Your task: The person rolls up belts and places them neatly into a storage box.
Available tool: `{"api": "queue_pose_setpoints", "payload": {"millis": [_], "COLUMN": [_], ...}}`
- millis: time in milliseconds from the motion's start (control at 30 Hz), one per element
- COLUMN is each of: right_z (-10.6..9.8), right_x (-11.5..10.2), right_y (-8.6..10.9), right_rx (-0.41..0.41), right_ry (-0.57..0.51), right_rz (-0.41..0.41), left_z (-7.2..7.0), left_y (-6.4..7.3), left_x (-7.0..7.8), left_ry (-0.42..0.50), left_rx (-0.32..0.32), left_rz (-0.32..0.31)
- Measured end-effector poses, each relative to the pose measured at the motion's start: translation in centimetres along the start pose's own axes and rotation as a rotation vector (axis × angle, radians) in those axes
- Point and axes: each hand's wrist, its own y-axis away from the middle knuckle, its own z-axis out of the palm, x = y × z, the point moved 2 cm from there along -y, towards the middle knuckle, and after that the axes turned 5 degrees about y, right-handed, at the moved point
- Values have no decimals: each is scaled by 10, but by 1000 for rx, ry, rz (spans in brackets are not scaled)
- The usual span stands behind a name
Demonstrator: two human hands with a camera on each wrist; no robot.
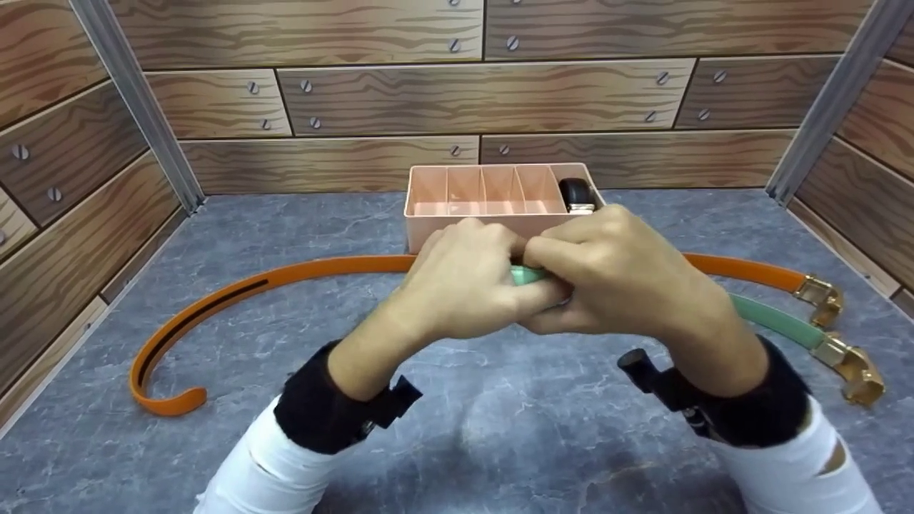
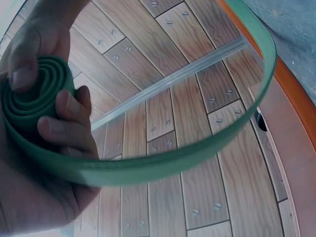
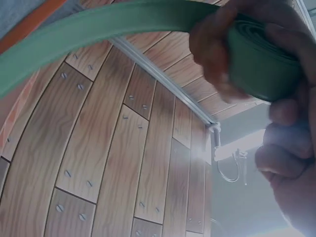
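Observation:
Both hands meet in front of the pink box in the head view, around a green belt [image 1: 527, 275] wound partly into a coil. My left hand [image 1: 468, 285] grips the coil from the left, and my right hand [image 1: 618, 278] grips it from the right. The wrist views show the spiral edge of the coil [image 2: 47, 91] between curled fingers and thumbs. From it the loose strap [image 3: 113, 22] runs out in a curve. In the head view, the green belt's gold buckle [image 1: 850, 364] lies on the table at the right. My hands hide most of the coil.
Behind my hands stands a pink divided box [image 1: 463, 227], with a rolled black belt [image 1: 575, 193] in its rightmost compartment. An orange belt [image 1: 335, 265] curves across the grey table [image 1: 493, 428], its gold buckle [image 1: 820, 294] at the right. Wood-patterned panels [image 1: 457, 100] enclose the back and sides.

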Motion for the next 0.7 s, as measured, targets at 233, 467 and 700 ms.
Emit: {"api": "queue_pose_setpoints", "payload": {"millis": [233, 467, 700], "right_z": [2, -1, -1], "right_x": [11, 10, 5], "right_y": [0, 2, 1], "right_rx": [245, 79, -93], "right_ry": [-210, -227, -107], "right_rz": [16, 106, 106], "left_z": [2, -1, 2], "left_y": [-6, -4, -2], "left_x": [-8, -5, -2], "left_ry": [671, 629, 352], "left_rx": [-86, -159, -205], "left_rz": [206, 106, -75]}}
